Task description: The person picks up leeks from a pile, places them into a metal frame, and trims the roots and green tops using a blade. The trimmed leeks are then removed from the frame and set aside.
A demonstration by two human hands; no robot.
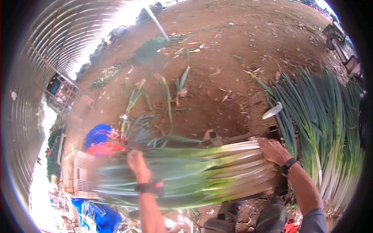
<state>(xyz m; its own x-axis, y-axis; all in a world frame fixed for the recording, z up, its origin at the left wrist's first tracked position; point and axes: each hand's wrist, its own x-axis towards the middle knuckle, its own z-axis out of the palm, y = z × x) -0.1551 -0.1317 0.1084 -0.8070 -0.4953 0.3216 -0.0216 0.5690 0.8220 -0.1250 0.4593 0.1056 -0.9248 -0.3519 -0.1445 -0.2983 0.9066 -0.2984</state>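
A thick bunch of stalks (217,169) lies crosswise over the lower centre of the frame, white ends to the right and green leaves to the left. The right hand (274,150) is against the topmost white ends, fingers bent around their edge; its fingertips are tucked out of sight, so whether it clamps them I cannot tell. The left hand (138,165) is over the leaves at lower left, its fingers drawn together into a loose fist — too blurred to tell whether it grips any leaves or only presses on them. The hands are well apart, one near each end.

That wide spacing looks sound for handling such a long, floppy load. The white ends seem the firmer place to steer from; a flat, even push there should keep them flush. The leaves probably crease easily, so the left hand does best with broad, gentle pressure — spread across many leaves rather than pinching a few. Keeping both ends level should stop outer stalks slipping off the sides.

A larger pile of stalks (316,120) fills the right side of the frame, and a pale plastic crate (75,171) is at lower left, near the leaf tips.
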